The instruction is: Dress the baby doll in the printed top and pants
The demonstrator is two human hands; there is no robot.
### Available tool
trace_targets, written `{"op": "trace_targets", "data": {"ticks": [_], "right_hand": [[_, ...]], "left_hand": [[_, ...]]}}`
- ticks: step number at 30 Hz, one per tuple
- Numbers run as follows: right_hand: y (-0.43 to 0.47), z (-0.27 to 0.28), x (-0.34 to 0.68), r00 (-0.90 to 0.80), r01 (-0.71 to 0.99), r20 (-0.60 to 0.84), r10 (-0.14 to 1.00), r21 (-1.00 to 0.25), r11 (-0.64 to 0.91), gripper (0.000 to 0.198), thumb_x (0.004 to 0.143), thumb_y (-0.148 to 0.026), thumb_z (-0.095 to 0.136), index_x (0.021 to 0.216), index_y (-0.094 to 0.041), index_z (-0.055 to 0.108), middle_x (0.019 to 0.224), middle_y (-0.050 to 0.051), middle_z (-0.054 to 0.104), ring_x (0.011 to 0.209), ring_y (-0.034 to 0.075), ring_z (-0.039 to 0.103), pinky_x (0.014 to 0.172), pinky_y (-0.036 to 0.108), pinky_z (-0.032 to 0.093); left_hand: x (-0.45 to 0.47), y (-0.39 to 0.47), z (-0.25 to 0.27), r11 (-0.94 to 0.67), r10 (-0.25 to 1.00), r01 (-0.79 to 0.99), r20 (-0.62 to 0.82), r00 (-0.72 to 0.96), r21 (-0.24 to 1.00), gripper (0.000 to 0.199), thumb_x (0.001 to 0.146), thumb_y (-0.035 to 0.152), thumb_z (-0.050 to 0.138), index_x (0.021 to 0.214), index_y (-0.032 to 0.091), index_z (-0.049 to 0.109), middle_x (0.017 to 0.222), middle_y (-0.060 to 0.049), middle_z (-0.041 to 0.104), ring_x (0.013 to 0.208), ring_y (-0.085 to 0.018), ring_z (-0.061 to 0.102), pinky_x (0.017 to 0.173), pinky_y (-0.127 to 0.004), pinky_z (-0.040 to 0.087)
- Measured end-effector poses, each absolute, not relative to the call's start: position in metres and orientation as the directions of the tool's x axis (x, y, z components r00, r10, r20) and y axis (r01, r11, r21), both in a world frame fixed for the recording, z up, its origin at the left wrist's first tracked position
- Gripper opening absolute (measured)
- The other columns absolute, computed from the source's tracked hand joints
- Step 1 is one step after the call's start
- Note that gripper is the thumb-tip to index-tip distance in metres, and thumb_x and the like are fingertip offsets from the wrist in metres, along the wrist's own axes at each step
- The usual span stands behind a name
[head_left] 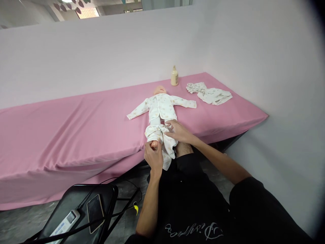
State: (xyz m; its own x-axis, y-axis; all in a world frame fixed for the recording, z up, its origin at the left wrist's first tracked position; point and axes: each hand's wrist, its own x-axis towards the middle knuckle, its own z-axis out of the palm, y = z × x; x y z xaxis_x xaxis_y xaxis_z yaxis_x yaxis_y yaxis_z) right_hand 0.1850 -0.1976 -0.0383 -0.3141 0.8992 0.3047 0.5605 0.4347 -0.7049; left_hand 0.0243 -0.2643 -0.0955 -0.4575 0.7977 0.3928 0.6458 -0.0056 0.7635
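Note:
A baby doll point(159, 89) lies on its back in a white, patterned long-sleeved top point(161, 104), arms spread. Bunched around its lower legs are matching white pants point(153, 130), one leg hanging over the bed's edge. A bare doll foot point(154, 144) shows at one cuff. My left hand point(154, 156) is closed at that cuff, thumb and fingers on either side of the foot. From the right, my right hand point(179, 131) reaches over the other pant leg, fingers apart and touching the cloth; whether any fabric is pinched is hard to see.
The bed has a pink sheet point(76, 132) and stands against white walls. A pump bottle point(174, 77) is behind the doll, with crumpled white clothing point(213, 95) to the right. A black folding chair point(76, 193) at lower left bears a phone point(95, 213), a white power bank-like device point(66, 223) and cables.

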Motion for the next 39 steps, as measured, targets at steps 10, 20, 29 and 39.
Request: {"op": "trace_targets", "data": {"ticks": [10, 20, 29, 39], "right_hand": [[-0.254, -0.108, 0.218, -0.051, 0.134, 0.107, 0.993, -0.984, 0.113, 0.029, 0.088, -0.036, 0.065, 0.11, -0.018, 0.061, 0.11, 0.009, 0.069, 0.104, 0.02, 0.065, 0.098, 0.039, 0.049], [-0.255, -0.133, 0.181, -0.261, -0.216, -0.026, 0.965, -0.973, -0.084, 0.018, 0.075, -0.028, 0.073, 0.088, -0.018, 0.067, 0.077, -0.001, 0.066, 0.073, 0.015, 0.06, 0.074, 0.03, 0.049], [-0.271, -0.125, 0.183, -0.187, -0.143, 0.061, 0.981, -0.989, 0.034, 0.027, 0.086, -0.038, 0.064, 0.1, -0.016, 0.069, 0.088, 0.002, 0.067, 0.083, 0.017, 0.059, 0.076, 0.029, 0.045], [-0.27, -0.125, 0.181, -0.165, -0.091, 0.113, 0.98, -0.991, 0.099, 0.022, 0.088, -0.038, 0.059, 0.087, -0.016, 0.065, 0.08, 0.0, 0.061, 0.076, 0.015, 0.055, 0.072, 0.028, 0.045]], "left_hand": [[0.038, -0.263, -0.105, -0.041, 0.811, 0.53, 0.338, -0.477, 0.847, 0.063, 0.085, 0.052, 0.065, 0.13, 0.018, 0.035, 0.123, -0.017, 0.059, 0.112, -0.029, 0.061, 0.094, -0.044, 0.046], [0.045, -0.263, -0.131, -0.166, 0.819, 0.206, 0.251, -0.517, 0.964, 0.091, 0.079, 0.04, 0.075, 0.148, 0.023, 0.019, 0.125, -0.017, 0.058, 0.107, -0.023, 0.065, 0.092, -0.039, 0.053], [0.059, -0.265, -0.135, -0.167, 0.844, -0.211, 0.029, -0.536, 0.963, 0.07, 0.078, 0.024, 0.073, 0.133, 0.023, 0.029, 0.119, -0.012, 0.06, 0.102, -0.016, 0.066, 0.089, -0.033, 0.055], [0.038, -0.249, -0.155, -0.134, 0.757, 0.194, 0.227, -0.613, 0.972, 0.056, 0.078, 0.039, 0.071, 0.121, 0.019, 0.042, 0.113, -0.007, 0.055, 0.096, -0.016, 0.06, 0.086, -0.031, 0.05]]}}
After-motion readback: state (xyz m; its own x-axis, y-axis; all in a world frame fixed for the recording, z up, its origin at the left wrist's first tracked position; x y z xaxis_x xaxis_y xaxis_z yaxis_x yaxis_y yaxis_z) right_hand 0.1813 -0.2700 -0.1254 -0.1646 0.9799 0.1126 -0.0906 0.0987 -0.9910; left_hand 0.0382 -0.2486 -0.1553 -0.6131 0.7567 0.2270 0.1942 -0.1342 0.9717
